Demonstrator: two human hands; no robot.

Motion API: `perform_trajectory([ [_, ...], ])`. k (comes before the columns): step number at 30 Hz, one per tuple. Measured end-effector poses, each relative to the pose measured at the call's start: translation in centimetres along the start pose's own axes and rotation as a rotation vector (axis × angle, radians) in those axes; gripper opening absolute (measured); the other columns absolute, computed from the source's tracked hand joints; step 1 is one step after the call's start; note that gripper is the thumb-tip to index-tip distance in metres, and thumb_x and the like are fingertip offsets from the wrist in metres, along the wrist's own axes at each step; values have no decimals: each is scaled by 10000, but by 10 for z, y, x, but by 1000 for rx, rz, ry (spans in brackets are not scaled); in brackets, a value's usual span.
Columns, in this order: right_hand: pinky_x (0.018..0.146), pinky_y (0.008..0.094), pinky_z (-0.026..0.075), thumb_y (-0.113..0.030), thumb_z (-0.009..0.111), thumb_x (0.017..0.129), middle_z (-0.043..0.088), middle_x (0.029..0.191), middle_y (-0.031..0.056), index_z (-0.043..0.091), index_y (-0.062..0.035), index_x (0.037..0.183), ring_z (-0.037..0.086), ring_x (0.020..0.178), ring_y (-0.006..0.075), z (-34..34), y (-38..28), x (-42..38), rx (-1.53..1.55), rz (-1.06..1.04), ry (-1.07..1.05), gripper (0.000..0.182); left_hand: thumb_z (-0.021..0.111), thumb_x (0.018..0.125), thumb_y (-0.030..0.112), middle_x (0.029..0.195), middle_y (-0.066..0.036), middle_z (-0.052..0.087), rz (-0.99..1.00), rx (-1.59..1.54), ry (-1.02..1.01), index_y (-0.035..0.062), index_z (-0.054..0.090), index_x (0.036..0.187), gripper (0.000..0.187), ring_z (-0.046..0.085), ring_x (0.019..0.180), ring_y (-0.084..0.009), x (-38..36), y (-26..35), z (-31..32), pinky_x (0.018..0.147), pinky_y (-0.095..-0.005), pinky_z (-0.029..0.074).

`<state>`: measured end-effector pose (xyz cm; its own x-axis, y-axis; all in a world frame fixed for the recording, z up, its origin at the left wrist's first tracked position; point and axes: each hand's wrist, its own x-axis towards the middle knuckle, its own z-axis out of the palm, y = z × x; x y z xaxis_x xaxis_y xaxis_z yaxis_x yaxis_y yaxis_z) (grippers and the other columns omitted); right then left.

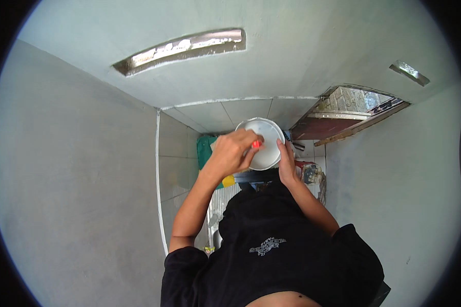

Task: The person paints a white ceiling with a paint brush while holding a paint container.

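Observation:
A round white bowl [269,156] with a pale inside is held up in front of my body, its open side facing me. My right hand [287,162] grips its right rim, fingers along the outer edge. My left hand [234,151] is closed over the left part of the bowl, with a small bright red object [256,145] between thumb and fingers. Only a bit of the red object shows, so I cannot tell its kind. The left hand covers part of the bowl's left side.
Behind my left forearm are a green item [205,152] and a yellow piece [228,181]. A worn red-edged container [311,174] stands by my right forearm. Grey walls [87,169] close in on both sides. A doorway with a dark red door [322,128] is at the right.

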<state>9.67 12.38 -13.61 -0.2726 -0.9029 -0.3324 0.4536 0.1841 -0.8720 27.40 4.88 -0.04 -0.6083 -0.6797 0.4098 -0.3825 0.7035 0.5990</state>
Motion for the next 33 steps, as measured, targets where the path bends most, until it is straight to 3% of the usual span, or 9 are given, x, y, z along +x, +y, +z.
perform_trajectory([
  [2,913,275,403,-375,567,992,573,1096,63,542,-1,1208,510,1019,126,1,-1,1,16,25,59,433,671,794,57,806,-72,630,87,-45,4,76,660,920,127,620,715,-282,-1,4,3,593,-390,496],
  [8,878,280,420,-379,575,988,566,1072,55,549,-20,1189,513,992,126,-4,-10,11,34,-7,73,412,683,641,81,923,-9,633,297,208,-100,106,640,1051,413,625,779,-205,15,25,-10,618,-332,524],
  [11,913,330,462,-399,572,984,589,1178,58,511,-59,1314,561,1084,154,-13,-11,20,14,13,86,478,680,654,96,1105,-25,664,404,285,-154,101,641,1102,451,658,920,-195,37,36,-30,715,-311,562],
  [14,901,321,456,-402,605,963,570,1190,58,520,-58,1279,545,1096,152,-20,-17,32,54,-17,122,475,717,670,69,1034,-26,702,488,289,-4,103,671,1031,365,679,856,-194,88,54,-63,665,-311,562],
  [16,840,307,432,-390,605,961,564,1107,49,546,-49,1211,529,996,140,-25,-24,45,24,-78,128,426,733,666,42,998,-32,717,508,272,55,105,680,984,329,688,819,-195,112,67,-88,635,-308,561],
  [24,857,363,442,-412,619,936,587,1106,98,543,13,1229,539,995,200,-55,-24,75,-21,-108,238,521,751,762,-44,915,-78,728,765,416,244,24,663,870,155,699,798,-212,278,186,-225,661,-294,551],
  [27,867,365,437,-425,613,939,582,1110,96,540,7,1235,533,998,203,-69,-27,96,-33,-103,228,529,694,884,54,945,-129,724,975,496,452,12,695,982,107,718,857,-192,346,234,-287,722,-287,582],
  [32,883,370,429,-449,601,945,575,1117,92,536,-3,1246,523,1004,208,-91,-20,125,-37,-61,237,542,658,923,33,1065,-90,720,883,427,544,31,676,1073,152,698,965,-161,409,331,-364,817,-339,590],
  [33,887,371,428,-453,599,947,574,1119,92,535,-5,1248,521,1005,209,-95,-21,130,-38,-56,244,544,646,941,101,1070,-101,710,841,470,534,35,655,1100,173,687,971,-185,417,347,-370,819,-350,587],
])
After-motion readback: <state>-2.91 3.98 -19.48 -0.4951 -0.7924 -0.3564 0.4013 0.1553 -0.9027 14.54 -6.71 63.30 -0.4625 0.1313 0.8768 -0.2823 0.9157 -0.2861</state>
